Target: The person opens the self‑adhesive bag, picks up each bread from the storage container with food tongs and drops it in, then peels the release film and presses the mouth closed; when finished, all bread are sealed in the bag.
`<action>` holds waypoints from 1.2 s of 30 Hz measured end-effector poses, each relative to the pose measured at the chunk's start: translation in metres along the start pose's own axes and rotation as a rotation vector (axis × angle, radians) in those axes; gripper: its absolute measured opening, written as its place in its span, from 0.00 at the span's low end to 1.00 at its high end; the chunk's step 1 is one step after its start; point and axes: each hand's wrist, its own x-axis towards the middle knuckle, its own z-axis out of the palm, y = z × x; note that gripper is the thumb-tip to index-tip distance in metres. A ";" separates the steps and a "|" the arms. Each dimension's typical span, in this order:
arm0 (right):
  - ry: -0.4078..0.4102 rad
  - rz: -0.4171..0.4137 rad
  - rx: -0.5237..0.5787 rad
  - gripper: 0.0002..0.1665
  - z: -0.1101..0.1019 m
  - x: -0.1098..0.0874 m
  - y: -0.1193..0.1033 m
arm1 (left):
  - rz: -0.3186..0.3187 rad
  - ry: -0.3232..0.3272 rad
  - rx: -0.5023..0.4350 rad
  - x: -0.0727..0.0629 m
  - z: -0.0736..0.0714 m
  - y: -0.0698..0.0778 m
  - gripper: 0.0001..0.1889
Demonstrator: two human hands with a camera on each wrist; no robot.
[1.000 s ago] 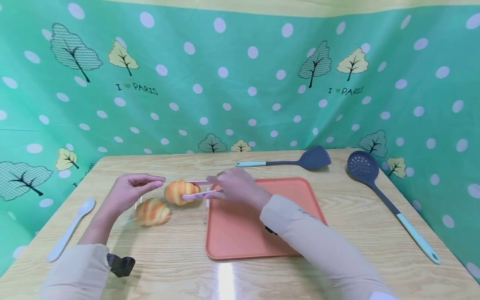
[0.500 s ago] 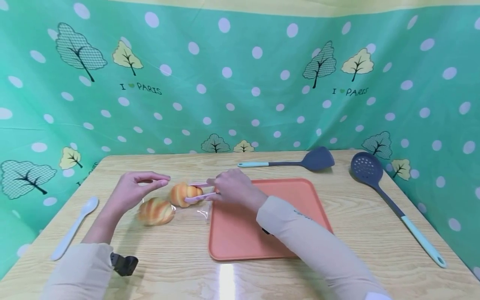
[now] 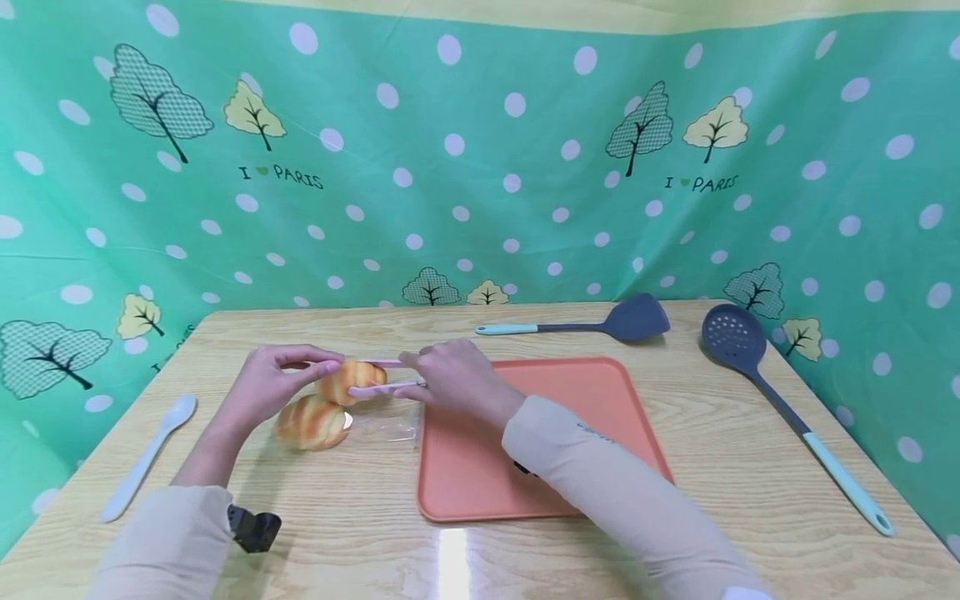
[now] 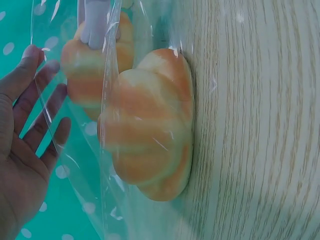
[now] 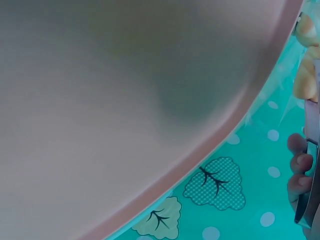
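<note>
My right hand (image 3: 453, 379) grips tongs with pale pink-lilac arms (image 3: 386, 388). Between the tong tips is a striped bread roll (image 3: 347, 382), raised just behind a second striped roll (image 3: 311, 422). A clear plastic bag (image 4: 107, 145) surrounds the second roll, which rests on the table. The thumb and forefinger of my left hand (image 4: 25, 135) pinch the bag's edge, while the other fingers are spread. Through the film in the left wrist view, the tong tip (image 4: 95, 25) and its roll (image 4: 82, 75) appear beside the bagged one. Whether the raised roll is inside the bag is unclear.
A pink tray (image 3: 540, 483) lies under my right forearm. Behind it is a turner (image 3: 633, 318), and a slotted skimmer (image 3: 729, 337) lies at the right. A pale spoon (image 3: 153, 454) sits at the left. Patterned green cloth (image 3: 480, 167) hangs behind the table.
My right hand has moved left with the tongs and roll, bringing the roll up against the left hand's fingertips in the head view. My left hand stays nearly still.
</note>
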 end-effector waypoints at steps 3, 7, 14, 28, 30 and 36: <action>0.001 0.006 -0.023 0.31 0.001 0.003 -0.003 | -0.008 -0.004 -0.001 0.001 0.001 0.000 0.11; 0.011 0.002 -0.056 0.30 0.002 0.007 -0.006 | -0.021 -0.010 -0.005 0.001 0.001 -0.001 0.12; 0.040 -0.024 -0.111 0.27 0.004 0.013 -0.009 | -0.031 0.015 -0.003 0.002 0.004 -0.004 0.13; 0.002 -0.028 -0.234 0.26 0.003 0.019 -0.013 | -0.008 0.037 -0.076 0.006 0.006 -0.002 0.12; -0.020 -0.025 -0.248 0.26 0.003 0.021 -0.014 | -0.002 0.037 -0.081 0.007 0.006 -0.002 0.12; -0.059 0.021 -0.214 0.29 0.002 0.024 -0.017 | -0.020 0.012 -0.091 0.006 0.005 -0.004 0.12</action>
